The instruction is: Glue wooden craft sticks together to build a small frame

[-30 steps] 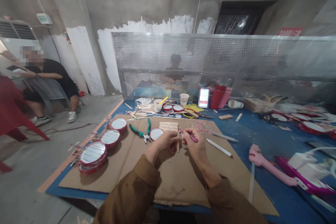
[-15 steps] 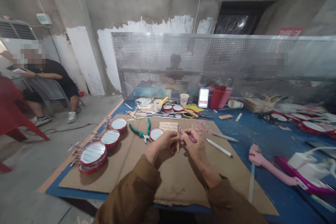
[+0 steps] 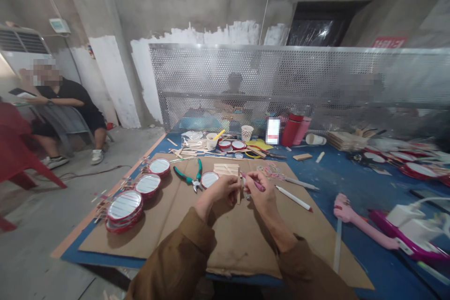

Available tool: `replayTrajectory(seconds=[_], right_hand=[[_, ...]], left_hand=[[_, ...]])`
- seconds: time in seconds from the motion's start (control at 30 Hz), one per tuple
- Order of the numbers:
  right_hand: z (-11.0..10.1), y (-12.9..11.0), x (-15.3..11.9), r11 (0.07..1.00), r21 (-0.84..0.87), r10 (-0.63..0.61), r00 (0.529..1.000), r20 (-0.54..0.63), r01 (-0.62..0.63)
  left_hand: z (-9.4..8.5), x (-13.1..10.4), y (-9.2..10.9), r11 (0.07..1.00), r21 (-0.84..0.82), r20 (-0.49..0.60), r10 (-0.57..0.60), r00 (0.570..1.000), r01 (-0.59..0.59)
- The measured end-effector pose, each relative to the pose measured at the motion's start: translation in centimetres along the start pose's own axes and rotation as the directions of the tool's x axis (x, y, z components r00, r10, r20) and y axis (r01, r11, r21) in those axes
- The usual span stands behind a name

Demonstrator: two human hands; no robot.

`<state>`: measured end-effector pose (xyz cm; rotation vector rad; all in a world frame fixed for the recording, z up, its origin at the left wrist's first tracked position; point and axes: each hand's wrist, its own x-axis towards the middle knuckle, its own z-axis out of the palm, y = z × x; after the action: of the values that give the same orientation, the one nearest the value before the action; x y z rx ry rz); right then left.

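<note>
The wooden stick (image 3: 239, 198) is over the middle of the cardboard sheet (image 3: 242, 253), held in the left hand (image 3: 221, 191), whose fingers are closed narrowly on it; its near end projects past the fingertips. Whether it touches the cardboard cannot be determined. The right hand (image 3: 260, 194), just beside, has its fingers closed around a pink pen (image 3: 259, 186), the tip directed at the far part of the stick; contact between tip and stick cannot be confirmed. Directly beyond the hands lies a batch of pale sticks (image 3: 225, 168), side by side, with one red-rimmed disc (image 3: 210, 179) to their left. Green-handled pliers (image 3: 193, 182) lie open, left of that disc. Along the cardboard's left side stand further red-rimmed pieces (image 3: 148, 184) in a row, the nearest ones stacked. To the right of the hands, a white pen (image 3: 293, 198) lies slantwise, near a heap of small coloured bands (image 3: 270, 169). The cardboard rests on a blue bench (image 3: 325, 180), which also carries a pink hand tool (image 3: 365, 225), a red bottle (image 3: 291, 130) and a patterned paper cup (image 3: 247, 132). Behind stands a perforated metal screen (image 3: 197, 70).
</note>
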<state>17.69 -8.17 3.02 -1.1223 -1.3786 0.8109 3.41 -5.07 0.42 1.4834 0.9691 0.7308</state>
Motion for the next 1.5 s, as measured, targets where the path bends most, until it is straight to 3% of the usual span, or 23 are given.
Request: replayTrajectory(seconds=[0.33, 0.7, 0.97, 1.13, 1.5], right_hand=[[0.2, -0.1, -0.1, 0.999, 0.003, 0.041, 0.999, 0.009, -0.041], [0.0, -0.1, -0.1, 1.000, 0.009, 0.026, 1.000, -0.008, -0.026], [0.0, 0.1, 0.0, 1.000, -0.028, -0.006, 1.000, 0.026, 0.006], [0.1, -0.4, -0.2, 0.999, -0.003, 0.052, 0.998, 0.026, -0.052], [0.1, 0.1, -0.1, 0.998, 0.030, 0.052, 0.998, 0.028, -0.053]], left_hand=[[0.2, -0.1, 0.3, 1.000, 0.024, -0.050, -0.003, 0.999, 0.005], [0.2, -0.2, 0.3, 1.000, -0.026, -0.013, -0.013, 1.000, 0.013], [0.2, -0.4, 0.9, 0.999, 0.025, 0.000, -0.038, 0.999, 0.038], [0.2, -0.2, 0.5, 0.999, 0.030, -0.032, -0.036, 0.999, 0.037], [0.0, 0.1, -0.2, 1.000, -0.004, -0.014, 0.002, 1.000, -0.002]])
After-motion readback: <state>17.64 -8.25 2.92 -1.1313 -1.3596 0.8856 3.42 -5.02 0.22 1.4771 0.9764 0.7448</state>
